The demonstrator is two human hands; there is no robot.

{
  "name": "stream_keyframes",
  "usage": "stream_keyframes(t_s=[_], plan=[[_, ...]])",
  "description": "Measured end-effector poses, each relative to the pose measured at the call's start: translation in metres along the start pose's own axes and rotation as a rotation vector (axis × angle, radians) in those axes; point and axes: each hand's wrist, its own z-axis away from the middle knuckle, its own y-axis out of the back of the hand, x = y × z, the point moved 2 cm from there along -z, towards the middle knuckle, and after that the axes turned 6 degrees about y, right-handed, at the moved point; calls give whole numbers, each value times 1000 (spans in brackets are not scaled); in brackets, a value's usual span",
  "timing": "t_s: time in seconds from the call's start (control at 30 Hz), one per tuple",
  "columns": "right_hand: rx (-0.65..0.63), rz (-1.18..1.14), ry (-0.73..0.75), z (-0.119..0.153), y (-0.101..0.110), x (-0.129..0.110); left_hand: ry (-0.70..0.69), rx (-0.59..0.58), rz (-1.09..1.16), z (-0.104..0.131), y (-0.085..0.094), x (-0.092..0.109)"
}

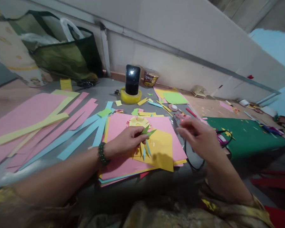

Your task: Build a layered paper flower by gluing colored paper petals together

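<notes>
Between the thumb and fingers of my left hand (130, 139) is a green pointed paper piece (149, 131). That hand is above a yellow paper sheet (164, 142) on a stack of coloured paper (116, 123). Just behind it lies a pale yellow paper flower (139, 122); thin yellow and blue paper points show below the fingers. My right hand (200, 136) hovers right of the stack, slightly blurred, with fingers curled and apart and nothing visible in them. A pink glue gun (182, 116) lies just beyond its fingertips, partly hidden.
Pink, yellow and blue paper strips (78, 126) spread at left. Behind the stack, a phone (133, 79) stands in a yellow tape roll (131, 96), beside a snack cup (150, 78). A green bag (68, 53) sits back left. A black cord (192, 166) hangs at right, near a green surface (251, 136).
</notes>
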Motion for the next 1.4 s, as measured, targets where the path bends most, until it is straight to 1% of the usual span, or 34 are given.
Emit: stream_keyframes(t_s=[0.07,0.1,0.17,0.2,0.27,0.33,0.4,0.43,0.47,0.5,0.57,0.67,0.8,0.9,0.97,1.13,1.4], plan=[[-114,-222,106,-13,-21,-29,-45,27,-67,0,0,1],[-202,-306,128,-21,-33,-38,-64,39,-89,0,0,1],[-342,-459,118,-37,-55,-46,-94,46,-105,1,0,2],[-385,-531,106,-44,-64,-46,-107,52,-107,1,1,3],[-386,-651,87,-58,-73,-40,-126,112,-138,1,4,4],[-319,-710,46,-70,-77,-31,-131,247,-214,3,10,4],[-254,-715,-48,-79,-82,-21,-148,397,-381,5,16,6],[-233,-708,-106,-82,-85,-16,-167,446,-506,7,17,7],[-219,-700,-162,-83,-90,-12,-191,469,-648,8,17,8],[-209,-691,-207,-84,-95,-9,-216,467,-795,9,16,9],[-206,-669,-263,-83,-107,-4,-251,401,-1016,12,11,10],[-218,-604,-282,-78,-119,0,-258,288,-1133,14,2,10],[-273,-462,-264,-73,-123,0,-209,217,-1183,15,-3,9],[-325,-345,-246,-72,-121,-3,-194,199,-1195,14,-3,7],[-325,-290,-238,-70,-120,-4,-199,202,-1187,13,-3,7],[-289,-283,-217,-66,-122,-3,-188,197,-1194,11,-4,7],[-282,-261,-206,-67,-123,-6,-192,206,-1182,12,-4,7]])
